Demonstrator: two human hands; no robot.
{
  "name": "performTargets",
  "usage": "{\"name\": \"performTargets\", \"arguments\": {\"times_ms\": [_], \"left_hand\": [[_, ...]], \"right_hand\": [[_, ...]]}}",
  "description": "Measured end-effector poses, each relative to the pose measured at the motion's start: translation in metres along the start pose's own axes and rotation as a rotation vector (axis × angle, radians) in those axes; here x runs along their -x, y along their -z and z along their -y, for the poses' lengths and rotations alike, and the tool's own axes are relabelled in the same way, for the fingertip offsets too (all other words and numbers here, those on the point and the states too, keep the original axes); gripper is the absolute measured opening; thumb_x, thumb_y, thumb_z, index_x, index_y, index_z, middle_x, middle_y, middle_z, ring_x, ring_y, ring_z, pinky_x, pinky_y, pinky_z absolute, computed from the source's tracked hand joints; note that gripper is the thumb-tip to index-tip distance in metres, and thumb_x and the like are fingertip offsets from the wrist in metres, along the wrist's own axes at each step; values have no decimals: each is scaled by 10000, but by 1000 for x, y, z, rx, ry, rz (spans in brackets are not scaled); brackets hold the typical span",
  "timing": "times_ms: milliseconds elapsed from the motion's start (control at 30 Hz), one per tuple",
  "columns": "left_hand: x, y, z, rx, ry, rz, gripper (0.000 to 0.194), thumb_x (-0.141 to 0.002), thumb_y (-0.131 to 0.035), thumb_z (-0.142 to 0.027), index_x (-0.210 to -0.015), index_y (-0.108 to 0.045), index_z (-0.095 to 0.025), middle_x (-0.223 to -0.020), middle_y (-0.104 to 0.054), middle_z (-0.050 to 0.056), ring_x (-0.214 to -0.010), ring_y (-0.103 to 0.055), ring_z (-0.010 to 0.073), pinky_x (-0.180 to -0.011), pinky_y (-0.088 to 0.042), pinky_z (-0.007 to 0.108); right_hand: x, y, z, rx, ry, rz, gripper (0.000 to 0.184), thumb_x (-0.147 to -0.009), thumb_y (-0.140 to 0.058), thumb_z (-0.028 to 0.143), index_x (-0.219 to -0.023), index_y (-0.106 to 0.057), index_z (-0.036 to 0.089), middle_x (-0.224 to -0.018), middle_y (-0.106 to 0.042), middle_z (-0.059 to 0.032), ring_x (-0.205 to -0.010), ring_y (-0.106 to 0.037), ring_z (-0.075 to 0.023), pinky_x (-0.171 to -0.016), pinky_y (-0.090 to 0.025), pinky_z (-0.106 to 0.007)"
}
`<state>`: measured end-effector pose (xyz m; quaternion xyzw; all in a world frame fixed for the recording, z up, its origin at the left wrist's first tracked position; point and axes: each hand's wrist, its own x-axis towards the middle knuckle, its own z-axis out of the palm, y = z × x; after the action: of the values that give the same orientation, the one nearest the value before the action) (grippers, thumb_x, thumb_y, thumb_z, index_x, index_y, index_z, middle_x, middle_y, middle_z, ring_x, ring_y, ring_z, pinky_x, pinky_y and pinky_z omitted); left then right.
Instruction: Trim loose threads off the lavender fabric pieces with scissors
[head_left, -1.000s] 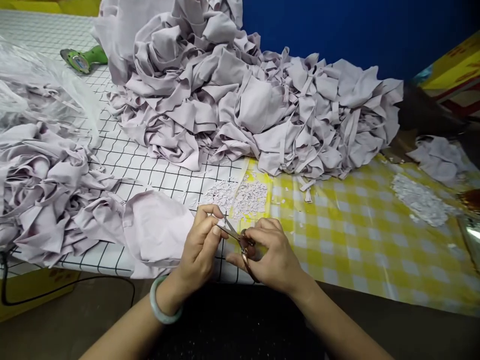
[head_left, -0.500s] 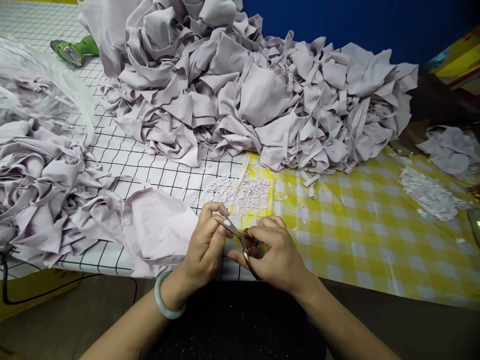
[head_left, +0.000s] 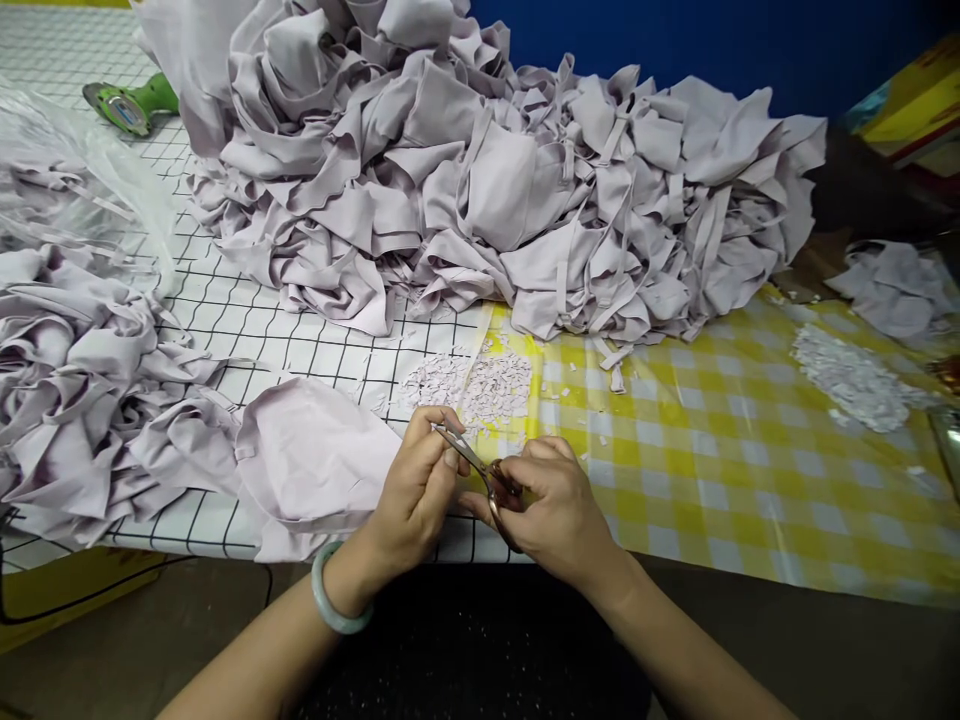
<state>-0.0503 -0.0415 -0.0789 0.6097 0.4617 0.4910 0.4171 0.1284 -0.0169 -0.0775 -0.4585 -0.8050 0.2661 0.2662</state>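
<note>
My right hand [head_left: 559, 500] is closed around the handles of a small pair of scissors [head_left: 469, 457], its blades pointing up and left. The blade tips lie against the fingertips of my left hand [head_left: 420, 485], which is closed in a pinch. What the left fingers hold is mostly hidden; it looks like an edge of pale lilac fabric. A flat pale lilac fabric piece [head_left: 315, 455] spreads out left of that hand and runs in behind it. Just beyond the scissors lies a scatter of small fabric snippets [head_left: 495, 385].
A big heap of pale lilac fabric pieces [head_left: 510, 190] fills the back. Another fabric pile [head_left: 82, 390] and a clear plastic bag [head_left: 112, 170] lie left, near a green-handled tool [head_left: 135, 103]. A second snippet heap [head_left: 851, 380] sits right on the yellow checked cover [head_left: 712, 460].
The view has shifted slightly. A small pale bit visible between the blades by my left fingertips no longer shows, and the blades look closer together. Both hands keep nearly the same place.
</note>
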Motion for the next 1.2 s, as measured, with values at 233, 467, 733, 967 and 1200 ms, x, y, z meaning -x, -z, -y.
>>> {"name": "performTargets", "arguments": {"times_ms": [233, 467, 733, 967, 1200], "left_hand": [[-9, -9, 6, -5, -3, 64, 273, -1060, -372, -210, -832, -520, -189, -1015, -477, 82, -1054, -464, 216, -913, -446, 356], [-7, -4, -9, -9, 36, 46, 269, -1059, -371, -222, -862, -550, -192, -1054, -505, 94, -1087, -508, 217, -948, -475, 369], [25, 63, -37, -160, -24, -70, 175, -1019, -470, -226, -1001, -643, -208, -1151, -618, 123, -1135, -602, 253, -997, -526, 449], [-8, 192, 34, -890, 130, -41, 191, -838, -525, -80, -937, -656, -176, -1092, -581, 126, -1073, -495, 296, -1004, -406, 522], [-33, 207, 27, -790, 90, 22, 139, -762, -554, -70, -730, -507, -196, -811, -576, 56, -803, -504, 214, -825, -446, 392]], "right_hand": [[8, 0, -14, 5, -104, -42, 583, -851, -702, 613, -491, -515, 194, -494, -443, 30, -520, -403, -116, -620, -353, -299], [11, 3, -19, -358, -310, -17, 477, -697, -822, 635, -814, -609, 225, -822, -652, -32, -696, -601, -183, -632, -511, -309], [-15, -21, 30, -833, -286, 123, 310, -826, -762, 402, -865, -489, 262, -755, -573, 15, -630, -599, -152, -550, -531, -244], [-5, -16, 43, -791, -227, 180, 204, -857, -699, 292, -855, -497, 260, -785, -526, 2, -641, -584, -159, -572, -554, -276], [6, -19, 56, -724, -120, 543, 221, -815, -665, 182, -833, -455, 248, -809, -569, 4, -685, -582, -151, -619, -530, -272]]}}
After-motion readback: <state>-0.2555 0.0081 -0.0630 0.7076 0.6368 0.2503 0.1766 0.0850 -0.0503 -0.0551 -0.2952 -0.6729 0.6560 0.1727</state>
